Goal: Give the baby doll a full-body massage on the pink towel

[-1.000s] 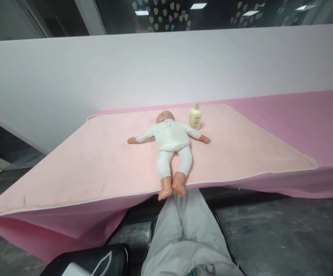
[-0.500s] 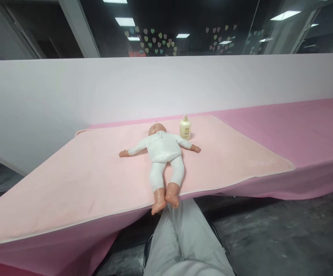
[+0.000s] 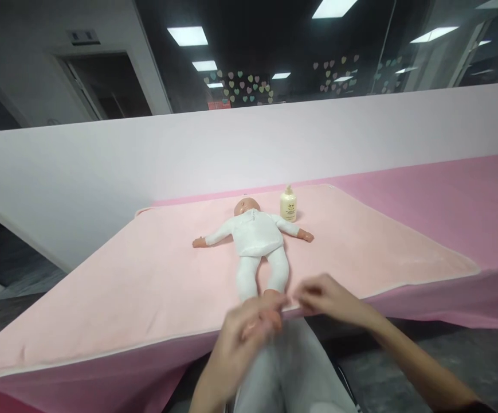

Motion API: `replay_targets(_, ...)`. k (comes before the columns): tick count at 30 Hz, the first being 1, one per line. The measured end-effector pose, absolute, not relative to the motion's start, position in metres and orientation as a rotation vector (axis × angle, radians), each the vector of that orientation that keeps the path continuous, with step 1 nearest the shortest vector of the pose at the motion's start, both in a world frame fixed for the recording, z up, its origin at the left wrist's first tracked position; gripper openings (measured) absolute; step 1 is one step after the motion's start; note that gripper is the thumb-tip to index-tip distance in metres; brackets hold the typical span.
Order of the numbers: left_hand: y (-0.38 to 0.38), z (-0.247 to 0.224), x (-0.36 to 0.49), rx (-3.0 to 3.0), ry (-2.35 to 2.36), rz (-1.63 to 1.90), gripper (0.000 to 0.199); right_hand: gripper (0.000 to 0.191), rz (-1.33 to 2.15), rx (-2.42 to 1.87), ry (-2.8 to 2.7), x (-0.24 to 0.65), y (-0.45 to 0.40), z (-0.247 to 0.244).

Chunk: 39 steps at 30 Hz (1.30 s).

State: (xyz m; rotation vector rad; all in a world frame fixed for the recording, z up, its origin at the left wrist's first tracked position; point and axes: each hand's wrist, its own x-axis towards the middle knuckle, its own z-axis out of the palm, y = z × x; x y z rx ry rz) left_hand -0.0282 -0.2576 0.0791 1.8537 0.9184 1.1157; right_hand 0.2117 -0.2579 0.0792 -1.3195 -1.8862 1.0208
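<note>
A baby doll in a white suit lies on its back on a peach blanket, arms spread, its feet at the near edge. Beside its head, to the right, stands a pale yellow pump bottle. Blurred by motion, my left hand is in front of the doll's feet and partly hides them; whether it touches them is unclear. My right hand is just right of the feet, over the blanket's near edge, its fingers curled and smeared. Nothing can be made out in either hand.
Pink cloth covers the table under the blanket and to the right. A low white wall runs behind, with dark glass and heart stickers above it. My legs in grey trousers are below the near edge.
Both my hands have come into view from below, near the doll's feet. The camera view has shifted and tilted slightly; the doll and bottle rest as before on the blanket.
</note>
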Motion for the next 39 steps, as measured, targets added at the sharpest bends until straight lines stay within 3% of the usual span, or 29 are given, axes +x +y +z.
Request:
replay_targets(4,-0.141,0.103,0.021,1.595,0.945,1.546,0.036,0.028,0.409,-1.096,-1.847,0.190,-0.137,0.092)
replay_targets(6,-0.086,0.095,0.037,1.733,1.007,1.457,0.032,0.034,0.363,-1.071,-2.028,0.179,-0.095,0.079)
replay_targets(10,-0.033,0.057,0.032,2.140,1.119,1.290,0.028,0.024,0.346,-1.023,-2.053,0.176,-0.070,0.054)
replay_targets(16,-0.029,0.032,0.008,2.353,0.927,1.236,0.026,0.045,0.572,-0.929,-2.141,0.196,-0.081,0.056)
replay_targets(24,-0.035,0.034,0.008,2.233,1.156,1.518,0.032,0.020,0.707,-0.961,-1.856,0.197,-0.059,0.027)
replay_targets(27,-0.034,0.034,0.003,2.237,1.147,1.463,0.019,0.021,0.732,-1.011,-1.838,0.198,-0.063,0.030)
replay_targets(31,-0.025,0.028,-0.004,2.150,0.938,1.251,0.025,0.030,0.847,-1.070,-1.834,0.201,-0.072,0.044)
replay_targets(34,-0.020,0.022,-0.005,2.035,0.946,1.278,0.019,0.032,0.949,-1.042,-1.658,0.205,-0.064,0.051)
replay_targets(39,-0.022,0.021,-0.001,1.951,0.976,1.337,0.012,0.039,0.702,-1.150,-1.578,0.204,-0.032,0.046)
